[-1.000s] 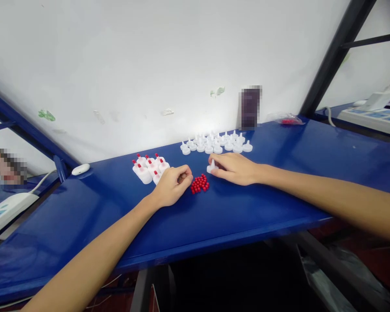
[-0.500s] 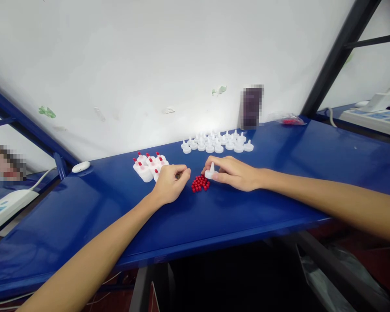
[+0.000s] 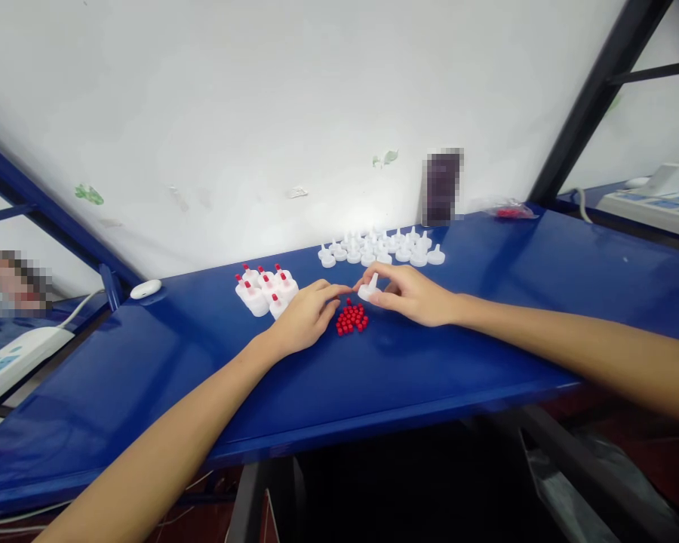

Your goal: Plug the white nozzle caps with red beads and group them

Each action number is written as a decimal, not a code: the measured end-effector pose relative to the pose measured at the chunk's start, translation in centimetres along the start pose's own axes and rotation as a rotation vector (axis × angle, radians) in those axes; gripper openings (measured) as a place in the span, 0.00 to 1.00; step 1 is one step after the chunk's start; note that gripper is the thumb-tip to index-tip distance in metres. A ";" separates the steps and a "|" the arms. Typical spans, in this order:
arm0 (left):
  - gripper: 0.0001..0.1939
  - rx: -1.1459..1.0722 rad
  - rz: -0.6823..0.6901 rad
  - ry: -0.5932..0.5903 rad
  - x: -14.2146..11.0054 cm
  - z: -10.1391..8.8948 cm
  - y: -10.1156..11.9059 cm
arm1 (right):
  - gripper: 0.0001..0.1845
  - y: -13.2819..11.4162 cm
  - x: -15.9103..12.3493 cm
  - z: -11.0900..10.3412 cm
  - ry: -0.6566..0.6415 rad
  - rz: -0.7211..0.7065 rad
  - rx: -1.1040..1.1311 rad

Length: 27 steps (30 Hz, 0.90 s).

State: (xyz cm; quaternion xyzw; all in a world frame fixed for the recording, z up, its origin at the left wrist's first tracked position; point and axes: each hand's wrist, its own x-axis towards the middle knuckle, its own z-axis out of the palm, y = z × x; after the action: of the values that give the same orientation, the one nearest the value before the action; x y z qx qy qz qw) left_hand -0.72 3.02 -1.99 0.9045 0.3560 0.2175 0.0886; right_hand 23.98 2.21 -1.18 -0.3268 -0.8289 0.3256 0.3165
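My right hand (image 3: 413,294) pinches a white nozzle cap (image 3: 369,289) between thumb and fingers, its pointed spout tilted upward. Close by on the left, my left hand (image 3: 305,318) has its index finger stretched towards that cap, the thumb held apart below; nothing shows between them. Just below the fingertips lies a small heap of red tip caps (image 3: 351,320), one of them a little apart at its top. Beside my left hand stands a group of white nozzle caps with red tips (image 3: 260,292), partly hidden by the hand.
Several white nozzle caps without red tips (image 3: 367,255) stand near the wall. A dark pixelated upright object (image 3: 442,188) leans there, with a clear bag of red pieces (image 3: 509,211) to its right. A white oval case (image 3: 145,289) lies left on the blue table (image 3: 373,392).
My left hand has uncurled and its index finger now reaches right. My right hand has lifted the nozzle cap, moved it over the red heap, then slightly back away.
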 end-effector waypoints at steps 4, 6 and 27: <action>0.19 -0.003 0.037 -0.029 0.0 0.1 -0.4 | 0.14 0.4 0.3 0.2 0.112 0.039 -0.041; 0.20 0.000 0.048 -0.033 0.0 0.1 -0.5 | 0.14 0.5 0.4 0.3 0.138 0.055 -0.052; 0.12 0.022 0.085 0.011 -0.3 0.0 -0.5 | 0.15 1.2 0.8 0.6 0.157 0.133 -0.061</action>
State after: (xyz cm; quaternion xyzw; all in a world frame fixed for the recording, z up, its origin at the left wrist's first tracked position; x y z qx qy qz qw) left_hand -1.26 3.15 -2.21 0.9185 0.3201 0.2220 0.0674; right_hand 23.46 3.27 -2.23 -0.4149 -0.7876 0.2940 0.3479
